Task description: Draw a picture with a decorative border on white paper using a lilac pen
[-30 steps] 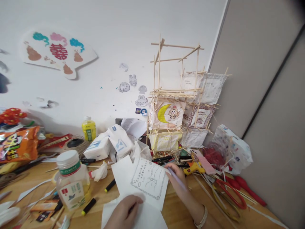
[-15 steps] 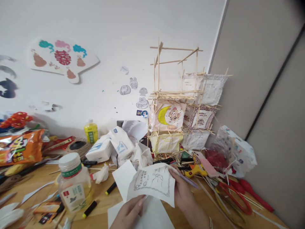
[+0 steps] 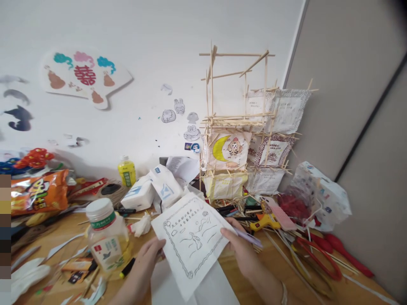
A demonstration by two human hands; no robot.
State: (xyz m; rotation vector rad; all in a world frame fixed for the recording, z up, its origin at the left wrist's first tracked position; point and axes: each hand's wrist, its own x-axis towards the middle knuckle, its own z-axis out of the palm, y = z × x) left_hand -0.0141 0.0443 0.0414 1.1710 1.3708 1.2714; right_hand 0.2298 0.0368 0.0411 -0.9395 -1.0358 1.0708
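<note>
A white sheet of paper (image 3: pixel 193 241) with a black line drawing, handwritten characters and a scalloped border is held up, tilted, between both hands. My left hand (image 3: pixel 149 256) pinches its left edge, thumb on top. My right hand (image 3: pixel 240 243) grips the right edge, and a slim light-purple pen (image 3: pixel 249 238) sticks out from behind its fingers. Beneath the drawing, blank white paper (image 3: pixel 210 288) lies on the wooden table. A black marker with a yellow end (image 3: pixel 127 268) lies left of my left wrist.
Behind the sheet stands a stick frame (image 3: pixel 238 120) with decorated paper panels. A clear bottle (image 3: pixel 106 237) of yellowish liquid stands at left, near tissue packs (image 3: pixel 163 184) and a snack bag (image 3: pixel 41 190). At right lie a yellow glue gun (image 3: pixel 264 222) and orange-handled scissors (image 3: pixel 318 258).
The drawing has turned and flattened out to face me, where before it was curled. My left hand has moved left and up to its left edge. The right hand keeps its grip.
</note>
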